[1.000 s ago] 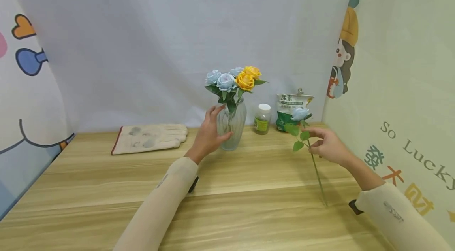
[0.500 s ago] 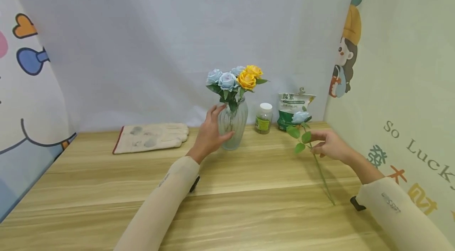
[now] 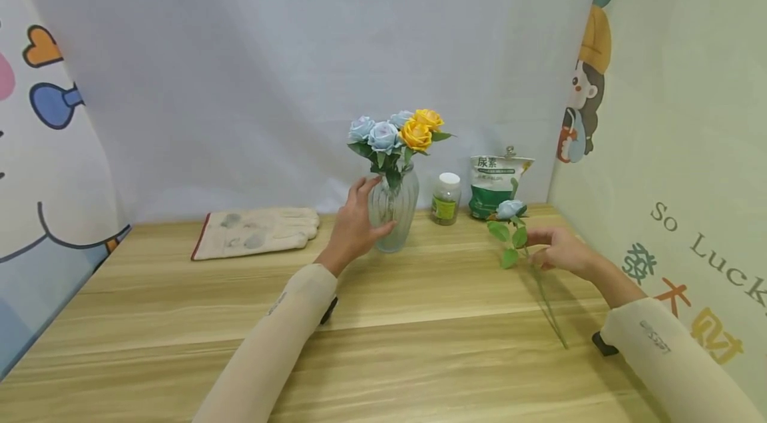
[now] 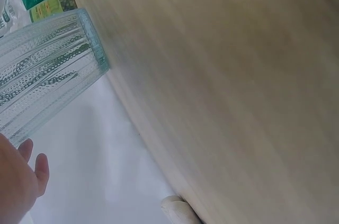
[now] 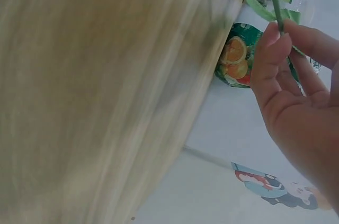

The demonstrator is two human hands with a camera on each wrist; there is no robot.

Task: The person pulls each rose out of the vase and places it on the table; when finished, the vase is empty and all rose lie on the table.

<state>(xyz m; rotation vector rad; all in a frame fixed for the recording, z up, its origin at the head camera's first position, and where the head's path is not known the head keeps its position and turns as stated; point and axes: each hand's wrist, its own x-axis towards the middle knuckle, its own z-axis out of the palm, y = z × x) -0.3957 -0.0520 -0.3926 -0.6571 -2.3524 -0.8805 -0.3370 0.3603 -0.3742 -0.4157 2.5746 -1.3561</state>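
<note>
A ribbed clear glass vase stands upright on the table, holding light blue roses and yellow roses. My left hand holds the vase's left side, thumb across the front and fingers near the neck. The left wrist view has the vase's base in sight, with some fingertips beside its wall. Out to the right, my right hand pinches a single light blue rose by its stem. Its bloom tips toward the back and the stem slants down toward me. Thumb and forefinger meet on the green stem in the right wrist view.
A pair of cream work gloves lies at the back left. Right of the vase stand a white-capped jar and a green-and-white bag with a clip on top. A pale curtain borders the table's back edge.
The right hand has lowered the rose slightly and shifted it a little rightward, its bloom now in front of the bag's lower part. The left hand keeps its place on the vase.
</note>
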